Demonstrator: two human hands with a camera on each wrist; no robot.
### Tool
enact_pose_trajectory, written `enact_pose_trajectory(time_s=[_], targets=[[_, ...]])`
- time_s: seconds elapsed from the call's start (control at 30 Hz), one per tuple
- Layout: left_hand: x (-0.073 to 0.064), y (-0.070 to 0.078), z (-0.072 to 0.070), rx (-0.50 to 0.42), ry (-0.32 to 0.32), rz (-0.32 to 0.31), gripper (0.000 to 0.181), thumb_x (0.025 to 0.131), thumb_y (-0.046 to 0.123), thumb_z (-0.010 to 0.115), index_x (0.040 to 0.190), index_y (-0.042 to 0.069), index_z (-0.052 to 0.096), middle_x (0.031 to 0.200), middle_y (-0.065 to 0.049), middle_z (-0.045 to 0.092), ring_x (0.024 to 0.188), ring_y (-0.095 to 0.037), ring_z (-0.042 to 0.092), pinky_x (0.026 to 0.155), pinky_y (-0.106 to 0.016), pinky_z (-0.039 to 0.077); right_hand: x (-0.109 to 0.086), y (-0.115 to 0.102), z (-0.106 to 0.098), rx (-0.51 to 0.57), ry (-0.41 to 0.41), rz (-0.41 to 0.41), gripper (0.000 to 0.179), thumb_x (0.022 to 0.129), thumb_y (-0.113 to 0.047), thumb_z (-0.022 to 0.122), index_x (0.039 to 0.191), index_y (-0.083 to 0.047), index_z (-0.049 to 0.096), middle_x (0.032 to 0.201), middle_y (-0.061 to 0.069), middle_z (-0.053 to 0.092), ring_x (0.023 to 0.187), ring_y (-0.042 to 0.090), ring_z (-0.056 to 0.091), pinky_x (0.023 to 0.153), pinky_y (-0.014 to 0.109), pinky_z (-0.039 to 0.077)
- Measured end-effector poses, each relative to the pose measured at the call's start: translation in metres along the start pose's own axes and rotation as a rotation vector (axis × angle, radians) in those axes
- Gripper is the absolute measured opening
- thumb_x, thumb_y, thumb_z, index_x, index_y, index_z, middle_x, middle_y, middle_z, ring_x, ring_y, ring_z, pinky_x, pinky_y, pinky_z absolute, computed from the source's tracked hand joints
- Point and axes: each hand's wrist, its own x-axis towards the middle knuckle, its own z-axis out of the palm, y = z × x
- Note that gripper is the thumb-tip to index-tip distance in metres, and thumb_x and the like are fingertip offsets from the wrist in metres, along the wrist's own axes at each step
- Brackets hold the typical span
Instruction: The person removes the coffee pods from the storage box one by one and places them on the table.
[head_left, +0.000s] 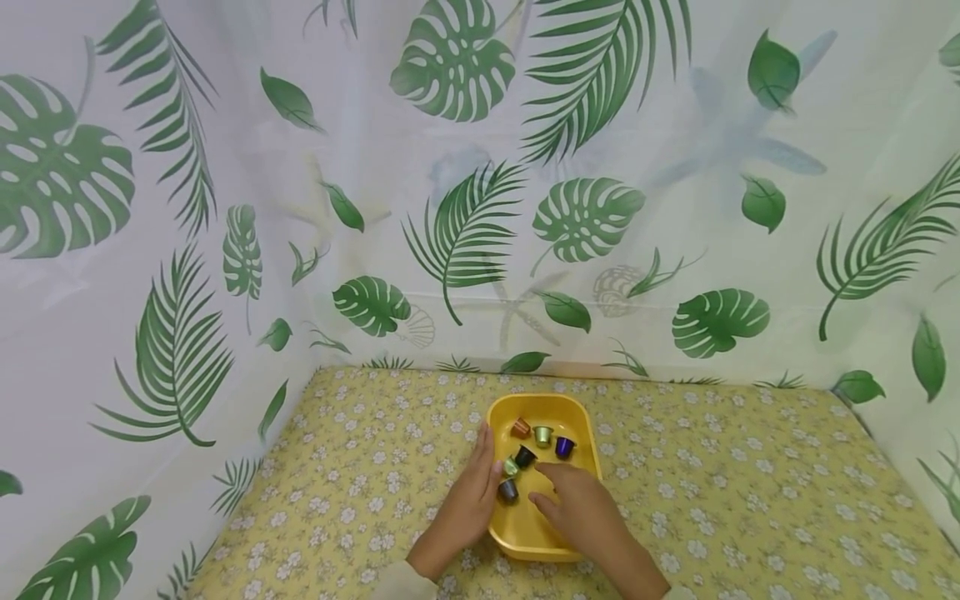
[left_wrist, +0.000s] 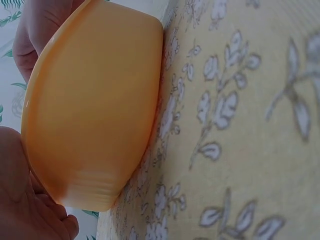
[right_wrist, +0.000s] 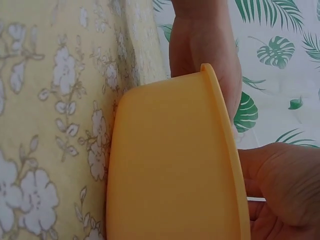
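Observation:
A yellow plastic tub (head_left: pixel 532 533) stands upright on the flowered cloth and holds several coffee capsules. A copper capsule (head_left: pixel 521 427), a pale green capsule (head_left: pixel 542 436) and a dark blue capsule (head_left: pixel 565 447) lie towards its far end. Nearer the left wall are a black capsule (head_left: pixel 525 457), a light green capsule (head_left: pixel 511 467) and a grey capsule (head_left: pixel 508 490). My left hand (head_left: pixel 468 492) rests along the tub's left side, its fingers fairly straight. Over the right rim reaches my right hand (head_left: pixel 581 504), thumb and forefinger apart with nothing between them, fingertips close to the black capsule.
A yellow cloth (head_left: pixel 360 483) with white flowers covers the table. White sheeting (head_left: pixel 480 350) printed with green leaves hangs behind the table and along its left and right sides.

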Motion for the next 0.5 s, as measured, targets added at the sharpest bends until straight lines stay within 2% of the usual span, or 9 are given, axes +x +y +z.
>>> enact_pose_trajectory(time_s=[0.2, 0.37, 0.5], targets=[[0.0, -0.002, 0.001, 0.006, -0.007, -0.003, 0.07, 0.111, 0.05, 0.018, 0.163, 0.006, 0.001, 0.169, -0.002, -0.008, 0.155, -0.026, 0.008, 0.123, -0.052, 0.02, 0.007, -0.003, 0.007, 0.065, -0.068, -0.051, 0.041, 0.091, -0.02, 0.078, 0.125, 0.001, 0.069, 0.116, 0.014, 0.073, 0.089, 0.025, 0.071, 0.074, 0.042, 0.061], [-0.001, -0.002, 0.001, -0.004, -0.009, -0.013, 0.072, 0.11, 0.052, 0.018, 0.163, 0.006, 0.001, 0.17, -0.007, -0.006, 0.155, -0.026, 0.009, 0.123, -0.053, 0.021, 0.012, -0.005, 0.014, 0.065, -0.082, -0.048, 0.041, 0.091, -0.019, 0.078, 0.124, 0.003, 0.069, 0.119, 0.017, 0.072, 0.102, 0.032, 0.071, 0.085, 0.05, 0.059], [-0.001, -0.001, -0.001, -0.002, -0.01, -0.016, 0.071, 0.111, 0.05, 0.017, 0.162, 0.005, 0.002, 0.17, -0.01, -0.005, 0.155, -0.026, 0.008, 0.123, -0.053, 0.019, 0.015, -0.005, 0.02, 0.048, -0.072, -0.046, 0.041, 0.09, -0.019, 0.079, 0.123, 0.004, 0.069, 0.118, 0.017, 0.072, 0.106, 0.034, 0.07, 0.088, 0.051, 0.058]])
